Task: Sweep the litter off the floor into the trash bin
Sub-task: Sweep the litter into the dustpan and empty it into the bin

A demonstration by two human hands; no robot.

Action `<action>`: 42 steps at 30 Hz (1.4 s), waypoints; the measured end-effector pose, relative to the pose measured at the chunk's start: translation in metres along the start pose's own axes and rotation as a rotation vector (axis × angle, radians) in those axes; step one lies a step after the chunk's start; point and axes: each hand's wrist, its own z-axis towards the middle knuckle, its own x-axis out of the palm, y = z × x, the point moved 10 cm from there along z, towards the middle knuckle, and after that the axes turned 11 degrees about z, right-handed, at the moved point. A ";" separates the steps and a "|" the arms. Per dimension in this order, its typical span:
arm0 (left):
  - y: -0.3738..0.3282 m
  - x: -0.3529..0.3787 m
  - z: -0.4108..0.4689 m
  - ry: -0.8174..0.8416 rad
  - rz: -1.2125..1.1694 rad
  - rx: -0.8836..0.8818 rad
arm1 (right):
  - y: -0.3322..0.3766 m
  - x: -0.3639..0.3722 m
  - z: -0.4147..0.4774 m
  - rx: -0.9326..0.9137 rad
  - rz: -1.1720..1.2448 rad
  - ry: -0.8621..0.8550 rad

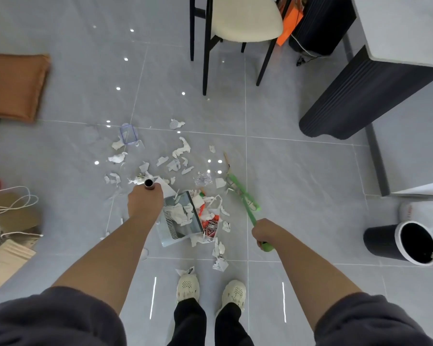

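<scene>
- Dustpan (165, 236) is gripped by left hand (144, 203), broom (243, 196) by right hand (264, 232).
- Litter (183, 148) is strewn around dustpan; bin (380, 242) is stood well right.
- Litter is judged light, flimsy; gentle strokes are advised.

The dustpan (171, 201) sits between the left hand (145, 203) and right hand (264, 232), litter (179, 213) seemingly in it, more ahead of both. The broom (243, 196) reaches ahead of the right hand, with the trash bin (383, 242) well to its right.

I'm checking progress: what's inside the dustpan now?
Torn white paper scraps lie in the dustpan. Its left edge is hidden behind the left hand, and anything beneath the scraps is covered.
</scene>
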 end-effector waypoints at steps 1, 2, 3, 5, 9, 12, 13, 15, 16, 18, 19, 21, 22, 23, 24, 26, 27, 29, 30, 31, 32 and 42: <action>0.003 0.003 0.003 0.022 0.021 -0.001 | 0.000 0.006 0.002 -0.005 -0.011 0.009; 0.005 0.007 0.004 0.041 0.039 0.000 | 0.002 0.012 -0.001 -0.010 -0.015 0.023; 0.008 0.011 0.006 0.061 0.059 -0.001 | 0.005 0.019 -0.002 -0.025 -0.040 0.043; 0.012 0.019 0.007 0.089 0.085 0.004 | 0.012 0.038 -0.008 -0.047 -0.119 0.098; 0.017 0.030 0.016 0.137 0.014 0.024 | 0.033 0.075 -0.019 -0.122 -0.146 0.211; 0.010 0.023 0.014 0.125 0.009 0.035 | 0.050 0.088 -0.034 -0.163 -0.103 0.287; 0.007 0.018 0.011 0.115 0.019 0.035 | 0.053 0.088 -0.038 -0.169 -0.106 0.295; 0.003 0.011 0.006 0.085 0.050 0.031 | 0.054 0.081 -0.046 -0.138 -0.111 0.331; 0.002 0.008 0.005 0.077 0.049 0.031 | 0.052 0.074 -0.051 -0.098 -0.099 0.355; -0.002 0.003 0.001 0.083 0.048 0.041 | 0.048 0.057 -0.064 -0.011 -0.018 0.381; -0.005 -0.002 -0.001 0.086 0.044 0.052 | 0.046 0.047 -0.071 0.014 0.014 0.378; -0.015 -0.014 -0.007 0.078 0.057 0.063 | 0.045 0.028 -0.085 0.028 0.039 0.355; -0.021 -0.021 -0.010 0.076 0.063 0.074 | 0.043 0.019 -0.093 0.029 0.051 0.337; -0.027 -0.028 -0.012 0.074 0.075 0.085 | 0.041 0.012 -0.098 0.034 0.074 0.320; -0.033 -0.033 -0.014 0.075 0.074 0.098 | 0.040 0.004 -0.102 0.032 0.082 0.296; -0.048 -0.044 -0.024 0.102 -0.004 0.140 | 0.037 -0.010 -0.115 0.009 0.099 0.242; -0.055 -0.049 -0.028 0.103 -0.034 0.154 | 0.036 -0.017 -0.121 0.001 0.110 0.213; -0.069 -0.060 -0.039 0.096 -0.050 0.173 | 0.030 -0.028 -0.129 -0.001 0.137 0.162; -0.077 -0.063 -0.045 0.105 -0.037 0.185 | 0.027 -0.034 -0.134 -0.007 0.139 0.139; -0.085 -0.065 -0.051 0.104 -0.044 0.198 | 0.024 -0.039 -0.138 -0.009 0.131 0.125; -0.093 -0.065 -0.056 0.116 -0.052 0.211 | 0.020 -0.044 -0.143 -0.011 0.119 0.113; -0.164 -0.070 -0.114 0.161 -0.095 0.334 | -0.012 -0.102 -0.180 -0.062 0.068 0.030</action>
